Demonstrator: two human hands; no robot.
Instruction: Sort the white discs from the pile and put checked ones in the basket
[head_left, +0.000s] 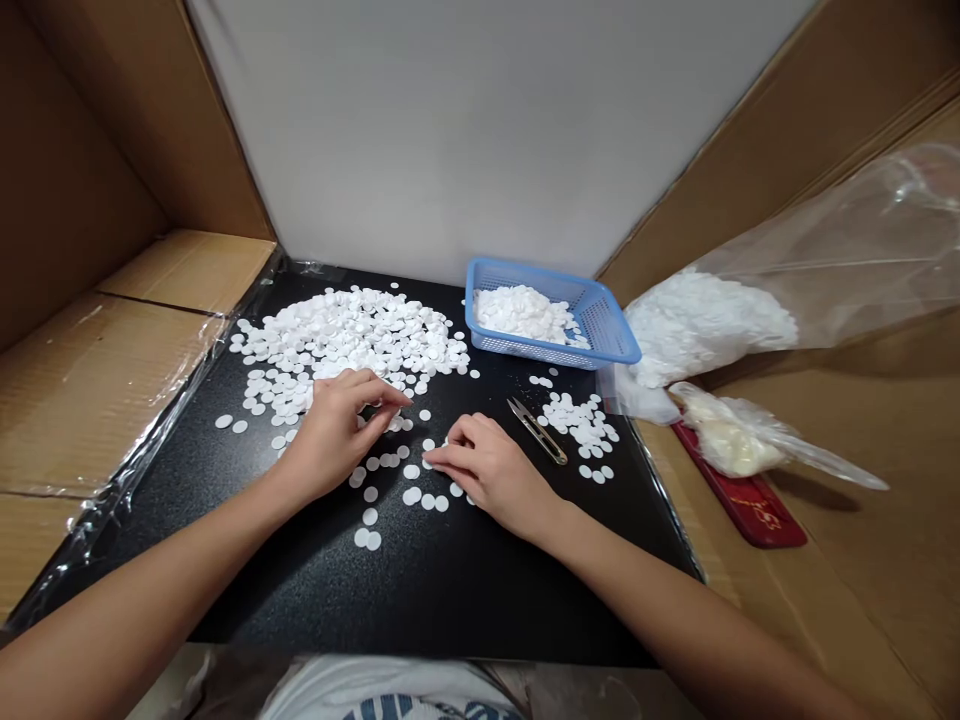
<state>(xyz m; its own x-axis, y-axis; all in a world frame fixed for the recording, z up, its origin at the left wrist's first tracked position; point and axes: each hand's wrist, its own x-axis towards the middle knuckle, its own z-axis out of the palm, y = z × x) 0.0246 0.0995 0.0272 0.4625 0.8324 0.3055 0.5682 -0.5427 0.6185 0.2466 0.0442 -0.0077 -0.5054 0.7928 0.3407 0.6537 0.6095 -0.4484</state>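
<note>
White discs [412,496] lie loose on the black tabletop [285,590], btwn & just below both hands. L hand [334,425] is at the near edge of the big disc pile [360,330], thumb & index bent twd each other; can't tell if they grip a disc. R hand [499,470] is low over the loose ones, fingers curled, tips together; can't tell if anything's pinched. Thread snips [538,431] lie R of that hand, next to a small disc cluster [581,422]. Behind: blue plastic basket [559,352], part-full of discs. Far R: clear bag [709,320] w/ white contents, then a knotted bag [739,440] w/ pale-yellow stuff, partly over a red flat case [750,505]. Cardboard [90,390] both sides.
</note>
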